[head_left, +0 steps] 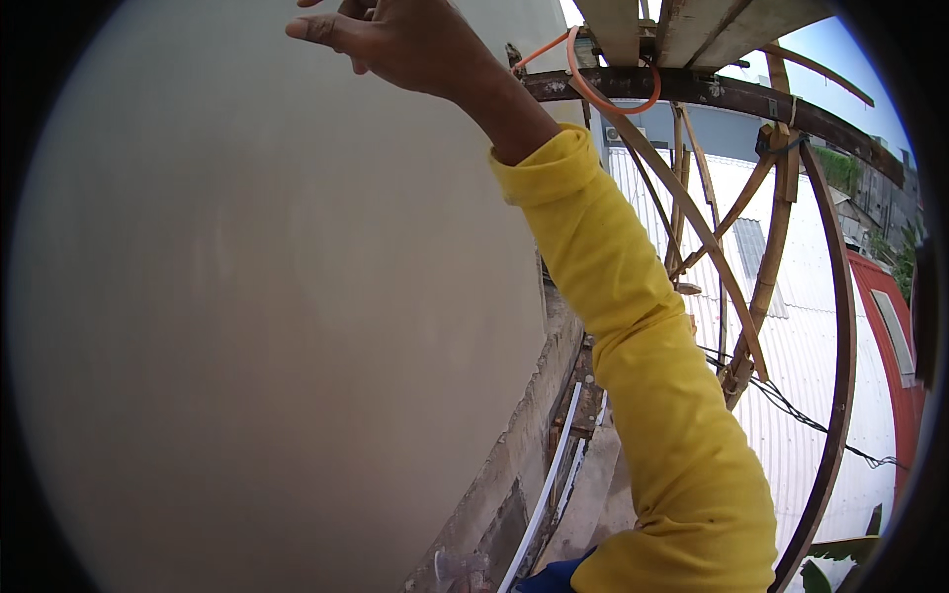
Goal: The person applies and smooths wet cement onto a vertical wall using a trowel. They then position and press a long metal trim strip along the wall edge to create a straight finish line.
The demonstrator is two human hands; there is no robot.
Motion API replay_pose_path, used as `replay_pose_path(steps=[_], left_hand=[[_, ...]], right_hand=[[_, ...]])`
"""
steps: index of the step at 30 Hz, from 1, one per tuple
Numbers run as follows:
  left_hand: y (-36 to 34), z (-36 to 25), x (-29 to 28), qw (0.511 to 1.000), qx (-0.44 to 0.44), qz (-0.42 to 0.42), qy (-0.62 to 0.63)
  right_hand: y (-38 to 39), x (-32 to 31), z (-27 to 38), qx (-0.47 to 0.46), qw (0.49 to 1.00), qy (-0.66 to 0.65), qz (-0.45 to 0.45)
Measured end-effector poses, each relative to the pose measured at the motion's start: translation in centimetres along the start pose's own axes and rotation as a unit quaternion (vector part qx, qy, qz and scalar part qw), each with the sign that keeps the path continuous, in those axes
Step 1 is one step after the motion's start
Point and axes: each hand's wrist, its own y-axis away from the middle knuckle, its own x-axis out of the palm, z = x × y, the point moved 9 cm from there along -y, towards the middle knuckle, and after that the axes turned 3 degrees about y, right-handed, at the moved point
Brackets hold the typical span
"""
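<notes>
the fingers (326, 32) of the right hand (400, 44) are partly bent in front of the upper part of a smooth grey wall (277, 296), the wall being the thing nearest to them. the picture's top edge cuts some of them off, so it cannot be told whether they close on anything, nor whether they touch the wall. behind the hand comes a bare wrist, then 1 yellow sleeve (643, 306) with its cuff turned back, crossing the right side of the wall and running down past it. a patch of blue cloth (554, 576) shows near the sleeve's lower end, right of the wall's foot.

just right of the wall's upper edge, an orange hose (654, 94) loops about a dark beam (732, 94), with wooden planks (751, 25) above. along the wall's lower right edge run a rough ledge (504, 445) and 2 thin white strips (547, 489). farther right of the wall stand crossed bamboo poles (776, 247); beyond them lie black cables (791, 405), a white corrugated roof (806, 445) and, farthest from the wall, a red panel (875, 326).
</notes>
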Motion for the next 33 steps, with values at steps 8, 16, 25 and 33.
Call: replay_pose_path(steps=[8, 16, 25, 33], left_hand=[[-3.6, -7.4, 4.7, 0.995, 0.083, 0.046, -0.039], [-3.3, -12.8, 7.9, 0.984, 0.057, 0.167, -0.012], [0.5, -19.6, 15.3, 0.954, -0.046, 0.290, 0.053], [1.5, -21.2, 17.3, 0.942, -0.136, 0.287, 0.106]], right_hand=[[44.4, 4.4, -0.5, 0.474, 0.831, -0.229, 0.180], [73.6, 6.9, 16.3, 0.800, 0.474, -0.313, 0.194], [75.4, 4.8, 18.0, 0.778, 0.503, -0.337, 0.167], [73.8, -1.8, 12.4, 0.728, 0.664, -0.051, 0.162]])
